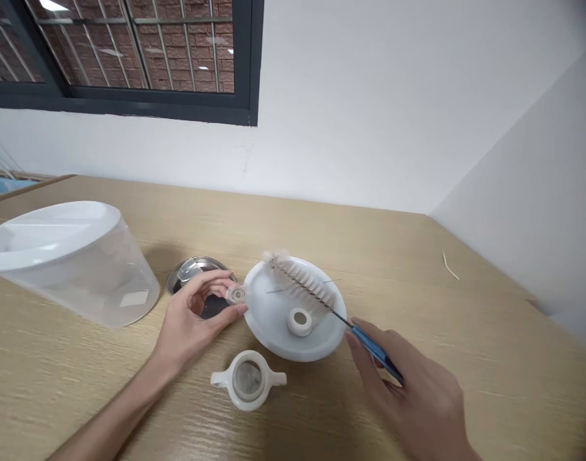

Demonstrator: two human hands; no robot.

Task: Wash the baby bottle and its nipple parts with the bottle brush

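The left hand (192, 320) is narrowly pinching what seems a small clear fitting (236, 295); the right hand (398, 384) is firmly holding a blue-handled bottle brush (302, 288) above a white lid (293, 307), and a slip could drop either.

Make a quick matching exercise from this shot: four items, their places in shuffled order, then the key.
Items:
1. bottle brush with blue handle
2. small clear round fitting
3. white ring
4. white two-handled strainer

Places:
A. on the wood-grain table, in front of the disc
B. gripped in the right hand
C. lying on the white plastic disc
D. pinched in the left hand

Pairs: 1-B, 2-D, 3-C, 4-A
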